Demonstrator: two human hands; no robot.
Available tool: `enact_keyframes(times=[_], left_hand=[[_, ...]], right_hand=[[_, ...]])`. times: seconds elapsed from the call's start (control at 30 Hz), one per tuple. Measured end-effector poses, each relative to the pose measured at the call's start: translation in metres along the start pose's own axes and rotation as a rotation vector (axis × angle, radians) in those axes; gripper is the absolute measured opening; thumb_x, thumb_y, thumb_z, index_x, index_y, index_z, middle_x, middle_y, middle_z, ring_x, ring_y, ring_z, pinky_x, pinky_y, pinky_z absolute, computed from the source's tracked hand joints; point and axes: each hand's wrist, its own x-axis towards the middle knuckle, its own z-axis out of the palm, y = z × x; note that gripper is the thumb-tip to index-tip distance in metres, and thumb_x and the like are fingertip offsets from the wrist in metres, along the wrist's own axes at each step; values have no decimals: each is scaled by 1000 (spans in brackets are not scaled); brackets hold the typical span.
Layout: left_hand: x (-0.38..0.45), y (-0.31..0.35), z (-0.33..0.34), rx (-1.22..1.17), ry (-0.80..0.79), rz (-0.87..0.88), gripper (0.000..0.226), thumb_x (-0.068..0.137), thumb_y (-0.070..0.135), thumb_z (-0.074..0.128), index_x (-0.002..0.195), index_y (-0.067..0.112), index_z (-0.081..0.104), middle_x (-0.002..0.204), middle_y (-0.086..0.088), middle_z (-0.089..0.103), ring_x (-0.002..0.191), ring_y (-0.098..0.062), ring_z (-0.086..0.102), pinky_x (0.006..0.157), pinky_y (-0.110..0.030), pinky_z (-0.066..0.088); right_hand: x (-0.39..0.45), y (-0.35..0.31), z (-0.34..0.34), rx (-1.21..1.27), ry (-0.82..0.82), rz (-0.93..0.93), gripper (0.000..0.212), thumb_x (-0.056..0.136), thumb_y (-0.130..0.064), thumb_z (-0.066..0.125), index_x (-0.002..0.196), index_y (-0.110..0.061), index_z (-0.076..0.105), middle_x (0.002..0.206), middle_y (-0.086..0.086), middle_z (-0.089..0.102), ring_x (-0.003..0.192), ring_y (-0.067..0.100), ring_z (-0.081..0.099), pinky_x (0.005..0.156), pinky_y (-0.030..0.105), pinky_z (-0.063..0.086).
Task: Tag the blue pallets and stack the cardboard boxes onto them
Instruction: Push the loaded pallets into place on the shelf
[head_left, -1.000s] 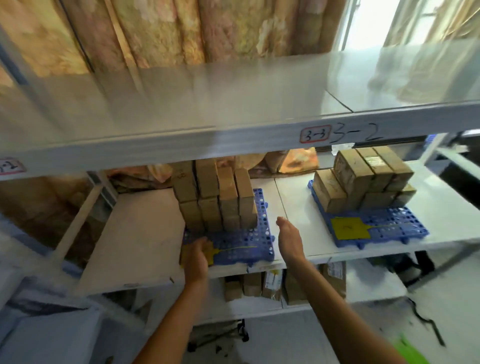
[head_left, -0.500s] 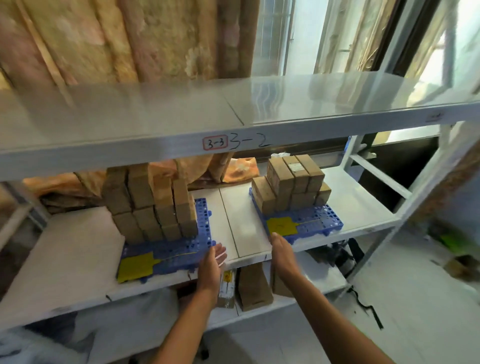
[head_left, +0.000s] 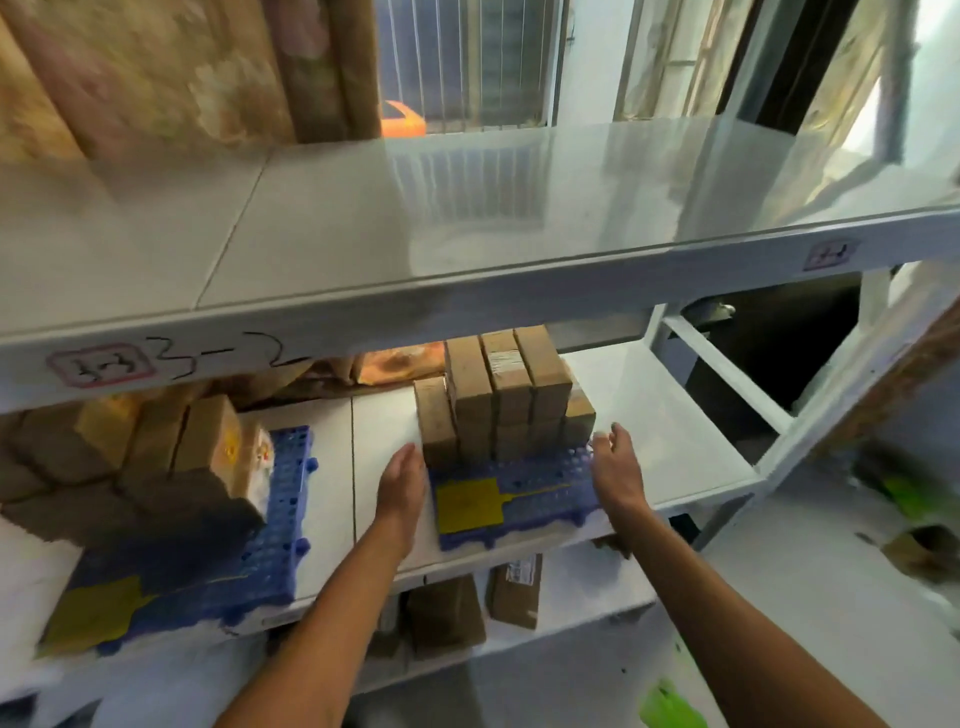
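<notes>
Both hands, left hand (head_left: 401, 480) and right hand (head_left: 618, 470), have moved over, fingers spread, beside the blue plastic grid pallet (head_left: 540, 486); touching is unclear. At 9 o'clock, brown cardboard boxes (head_left: 156, 457) look blurry.

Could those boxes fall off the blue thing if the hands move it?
Maybe. The boxes are stacked tall and loose on the right blue pallet, so a quick shove from the left hand or right hand might topple them. The pallet also sits near the shelf front edge.
</notes>
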Motion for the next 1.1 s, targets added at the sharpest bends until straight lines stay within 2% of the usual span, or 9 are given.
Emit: enact_keyframes(times=[0.1, 0.23, 0.4, 0.53, 0.67, 0.8, 0.93, 1.03, 1.1], left_hand=[[15, -2, 7, 88, 75, 24, 49, 107, 33, 39, 155, 20, 36, 159, -3, 38, 144, -25, 37, 118, -43, 33], [29, -6, 20, 114, 109, 57, 47, 107, 33, 43, 152, 23, 41, 153, -1, 46, 140, -24, 42, 103, -31, 38], [32, -11, 30, 145, 109, 90, 37, 103, 32, 50, 140, 32, 55, 137, 3, 60, 124, -22, 56, 101, -41, 52], [34, -13, 22, 157, 101, 97, 35, 103, 31, 51, 138, 33, 56, 130, 7, 60, 123, -18, 55, 80, -20, 49], [39, -16, 12, 146, 162, 78, 44, 103, 37, 48, 147, 28, 48, 148, 2, 49, 136, -21, 47, 106, -38, 46], [42, -15, 18, 78, 67, 26, 40, 105, 37, 46, 144, 32, 51, 138, 5, 56, 131, -20, 51, 97, -33, 48], [42, -18, 16, 54, 86, 1, 46, 105, 42, 38, 149, 29, 44, 151, 1, 49, 139, -22, 45, 116, -44, 37], [38, -28, 11, 19, 120, -94, 54, 106, 46, 30, 153, 22, 39, 157, -1, 41, 142, -24, 41, 116, -43, 33], [33, -36, 11, -16, 85, -184, 55, 107, 46, 26, 152, 18, 41, 156, -3, 43, 137, -26, 46, 111, -41, 37]], right_hand=[[31, -3, -1, -13, -45, -22, 58, 111, -38, 35, 162, -13, 23, 168, 10, 28, 153, 33, 30, 125, 46, 25], [62, -7, 5, -53, -134, -25, 57, 111, -43, 33, 162, -18, 26, 168, 6, 29, 151, 33, 32, 122, 48, 29], [74, -4, 13, -20, -151, -63, 40, 109, -40, 41, 142, -19, 51, 142, 7, 59, 112, 19, 55, 104, 44, 52], [76, 0, 10, 4, -148, -59, 41, 108, -42, 46, 143, -23, 49, 140, 5, 59, 109, 18, 56, 92, 34, 53], [76, 2, 6, 29, -117, -14, 49, 106, -45, 47, 149, -22, 43, 146, 6, 55, 120, 25, 57, 101, 41, 53], [74, 7, 12, 11, -129, -55, 42, 107, -43, 47, 141, -20, 53, 134, 3, 61, 109, 18, 56, 93, 34, 50], [78, 11, 6, 72, -100, -6, 39, 107, -45, 41, 133, -19, 55, 124, 0, 59, 103, 17, 56, 86, 34, 44], [82, 25, 1, 13, 69, 119, 40, 106, -34, 35, 123, -8, 60, 122, 12, 62, 103, 30, 57, 88, 36, 39], [82, 36, -1, -92, 38, 139, 37, 105, -23, 37, 113, -1, 65, 123, 20, 66, 103, 36, 57, 90, 40, 44]])
